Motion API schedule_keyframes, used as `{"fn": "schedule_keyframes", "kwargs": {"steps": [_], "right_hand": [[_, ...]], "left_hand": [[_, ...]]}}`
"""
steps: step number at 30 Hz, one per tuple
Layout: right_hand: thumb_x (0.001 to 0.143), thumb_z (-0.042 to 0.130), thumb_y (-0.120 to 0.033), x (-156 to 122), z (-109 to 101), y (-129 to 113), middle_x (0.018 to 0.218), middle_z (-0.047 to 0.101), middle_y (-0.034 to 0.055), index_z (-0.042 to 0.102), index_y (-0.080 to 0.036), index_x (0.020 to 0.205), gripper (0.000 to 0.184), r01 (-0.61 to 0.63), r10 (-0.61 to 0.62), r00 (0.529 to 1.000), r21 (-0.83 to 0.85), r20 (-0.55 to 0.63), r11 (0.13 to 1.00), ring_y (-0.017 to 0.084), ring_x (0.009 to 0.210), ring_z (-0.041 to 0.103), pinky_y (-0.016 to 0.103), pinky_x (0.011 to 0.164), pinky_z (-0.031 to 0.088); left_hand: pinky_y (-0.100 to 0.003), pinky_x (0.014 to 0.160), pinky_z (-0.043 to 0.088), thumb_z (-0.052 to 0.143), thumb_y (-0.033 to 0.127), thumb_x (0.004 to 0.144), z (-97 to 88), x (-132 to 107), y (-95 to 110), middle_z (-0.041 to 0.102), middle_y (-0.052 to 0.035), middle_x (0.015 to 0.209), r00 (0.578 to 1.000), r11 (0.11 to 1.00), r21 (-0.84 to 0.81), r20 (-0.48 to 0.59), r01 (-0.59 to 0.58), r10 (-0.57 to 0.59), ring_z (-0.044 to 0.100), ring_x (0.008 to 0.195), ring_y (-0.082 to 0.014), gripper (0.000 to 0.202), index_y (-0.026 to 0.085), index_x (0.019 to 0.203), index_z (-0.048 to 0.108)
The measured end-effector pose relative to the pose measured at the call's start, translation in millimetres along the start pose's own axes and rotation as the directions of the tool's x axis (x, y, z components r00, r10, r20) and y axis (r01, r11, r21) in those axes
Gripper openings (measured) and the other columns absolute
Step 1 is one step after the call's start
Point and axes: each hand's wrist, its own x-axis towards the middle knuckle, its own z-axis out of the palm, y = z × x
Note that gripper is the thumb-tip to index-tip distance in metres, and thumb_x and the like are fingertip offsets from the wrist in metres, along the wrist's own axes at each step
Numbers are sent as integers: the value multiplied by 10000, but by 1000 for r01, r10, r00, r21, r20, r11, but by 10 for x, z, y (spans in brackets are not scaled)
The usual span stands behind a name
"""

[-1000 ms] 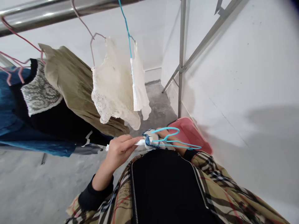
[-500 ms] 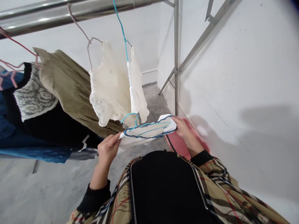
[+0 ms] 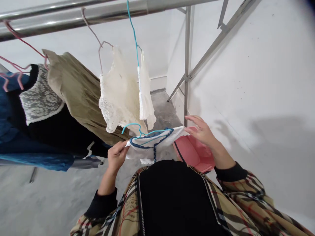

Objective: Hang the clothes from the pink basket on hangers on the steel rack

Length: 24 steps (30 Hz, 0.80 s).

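Note:
A small white garment with blue trim (image 3: 157,143) is stretched over a light-blue wire hanger (image 3: 137,130) in front of my chest. My left hand (image 3: 117,155) pinches the garment's left end. My right hand (image 3: 202,131) touches its right end with the thumb and forefinger, the other fingers spread. Just above and behind hang two cream lace tops (image 3: 125,95) on hangers from a steel rail (image 3: 73,16).
An olive garment (image 3: 76,95), a black garment with a lace collar (image 3: 41,111) and a blue garment (image 3: 14,144) hang to the left. A pink basket (image 3: 197,154) stands on the concrete floor by the white wall (image 3: 258,82). The rack's steel upright (image 3: 187,62) rises behind it.
The bunched garment has been spread along the hanger. My hands moved apart and rose slightly. My right hand's fingers have loosened and spread at the right end.

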Motion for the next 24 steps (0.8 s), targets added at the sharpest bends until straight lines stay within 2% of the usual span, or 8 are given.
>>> {"fn": "schedule_keyframes", "kwargs": {"steps": [2,4,6,11,14,17,20,24], "right_hand": [[875,637,-496,112,22,-14,1334,603,111,540,-252,1372,562,184,-154,974,-186,167,965,276,1225,548,468,1041,420],[958,524,-445,182,82,-14,1233,667,106,573,-236,1329,429,281,-181,921,-268,344,921,259,1149,597,453,1008,427],[1014,398,-388,206,133,-2,1098,714,103,631,-208,1224,362,313,-174,896,-304,408,900,232,1018,647,401,925,464],[1041,277,-392,185,148,-48,970,725,104,652,-173,1106,438,435,-287,866,-333,410,836,210,893,658,335,820,476],[1045,277,-381,159,150,-163,929,728,77,647,-182,1096,423,422,-269,870,-341,414,840,188,822,666,301,741,478],[1043,309,-358,128,121,-270,969,737,63,651,-193,1092,383,406,-278,885,-327,373,853,175,863,690,272,719,488],[1030,350,-354,107,-37,-296,974,754,63,681,-196,1048,367,403,-334,908,-310,254,861,177,894,712,264,745,516],[998,432,-371,99,-428,-215,867,769,50,714,-194,981,332,325,-303,945,-271,122,906,175,754,729,249,673,548]], "left_hand": [[-197,523,401,600,268,876,-23,82,17,593,7,583,998,999,-27,34,-43,44,533,522,-101,193,185,891,773],[-194,517,402,610,266,875,-32,151,26,592,8,580,997,996,-53,22,-69,70,528,518,-97,186,182,887,776],[-192,510,401,627,268,868,-28,197,22,594,9,581,997,994,-78,-1,-80,80,521,513,-94,174,181,886,776],[-202,524,417,632,282,871,38,229,41,625,-2,611,997,986,-154,22,-66,71,547,538,-103,174,184,893,775],[-201,531,426,632,298,875,111,248,102,636,-10,621,996,980,-184,47,-72,82,559,549,-105,185,182,869,776],[-198,520,415,631,312,881,146,284,133,606,-1,591,991,974,-201,58,-105,119,537,530,-100,195,186,875,780],[-205,536,428,634,330,882,84,325,75,625,-5,608,990,978,-176,69,-112,126,552,547,-106,201,203,919,785],[-246,671,525,632,352,883,-89,368,-67,723,-52,802,999,990,-130,-3,49,-49,657,736,-157,217,206,953,776]]}}
